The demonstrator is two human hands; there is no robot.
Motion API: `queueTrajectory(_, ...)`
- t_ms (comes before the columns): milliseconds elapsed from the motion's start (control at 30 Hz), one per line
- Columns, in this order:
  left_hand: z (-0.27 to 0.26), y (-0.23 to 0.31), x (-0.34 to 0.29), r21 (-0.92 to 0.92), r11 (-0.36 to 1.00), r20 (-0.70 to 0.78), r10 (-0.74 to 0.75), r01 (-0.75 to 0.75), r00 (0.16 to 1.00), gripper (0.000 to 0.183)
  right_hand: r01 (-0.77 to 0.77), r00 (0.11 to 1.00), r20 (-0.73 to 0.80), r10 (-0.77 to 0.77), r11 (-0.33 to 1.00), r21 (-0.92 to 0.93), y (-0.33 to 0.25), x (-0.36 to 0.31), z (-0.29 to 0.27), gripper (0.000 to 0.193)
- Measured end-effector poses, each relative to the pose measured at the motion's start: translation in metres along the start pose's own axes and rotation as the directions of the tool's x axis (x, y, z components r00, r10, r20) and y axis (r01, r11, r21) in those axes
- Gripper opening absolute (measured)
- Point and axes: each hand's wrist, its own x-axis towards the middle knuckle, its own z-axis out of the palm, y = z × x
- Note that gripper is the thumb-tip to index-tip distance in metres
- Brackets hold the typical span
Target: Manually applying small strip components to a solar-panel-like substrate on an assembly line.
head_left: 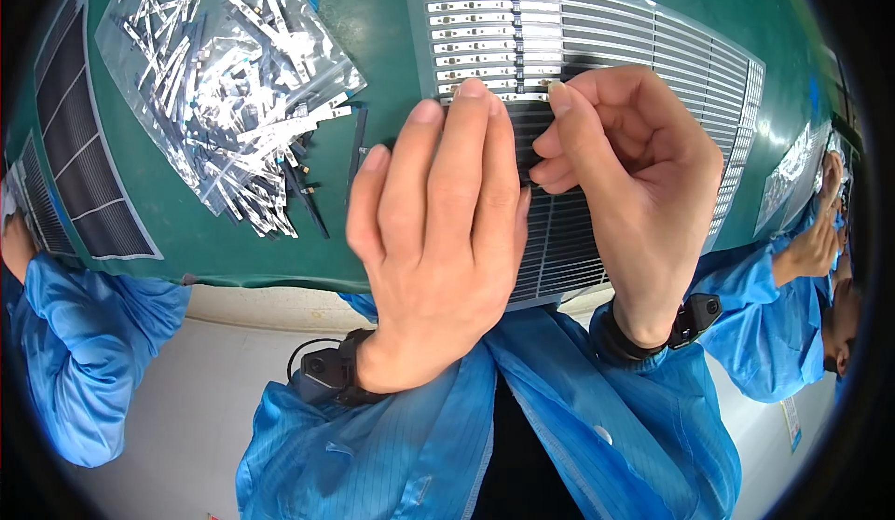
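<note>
My left hand (438, 240) lies with its fingers stretched out, their tips pressing near the lowest visible strip of a row of narrow white strips with small dark parts (471, 32). The strips sit side by side on a flat sheet with long dark lines (611, 31). My right hand (643, 157) is just right of it, thumb and forefinger pinched together at the right end of that lowest strip. What the pinch holds is too small to make out. The left hand covers the strip's left part and some of the sheet.
A clear plastic bag (252, 63) at the left spills several loose black-and-white strips onto the green table mat (373, 17). Dark panels (79, 129) lie at the far left. Co-workers' blue sleeves (89, 343) show at both sides. Another clear bag (791, 175) is at the right.
</note>
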Motion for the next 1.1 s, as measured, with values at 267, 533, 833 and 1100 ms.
queueTrajectory(267, -0.002, 0.006, -0.018, 0.001, 1.000, 0.040, -0.002, 0.002, 0.999, 0.063, 0.045, 0.993, -0.117, -0.034, 0.995, 0.089, 0.013, -0.010, -0.018, 0.017)
queueTrajectory(533, 0.007, 0.008, -0.022, 0.084, 0.996, 0.021, 0.006, -0.008, 1.000, 0.057, 0.124, 0.989, -0.099, -0.108, 0.979, 0.164, 0.028, -0.015, -0.016, 0.013)
queueTrajectory(833, -0.023, 0.000, -0.045, -0.134, 0.991, -0.136, -0.018, -0.001, 0.991, 0.052, 0.133, 0.990, -0.073, -0.124, 0.983, 0.125, 0.020, -0.024, -0.015, 0.012)
queueTrajectory(1100, -0.034, -0.047, -0.045, 0.067, 0.938, -0.307, -0.304, 0.339, 0.902, 0.025, 0.618, 0.784, 0.172, -0.596, 0.727, -0.298, 0.002, -0.039, 0.042, 0.018)
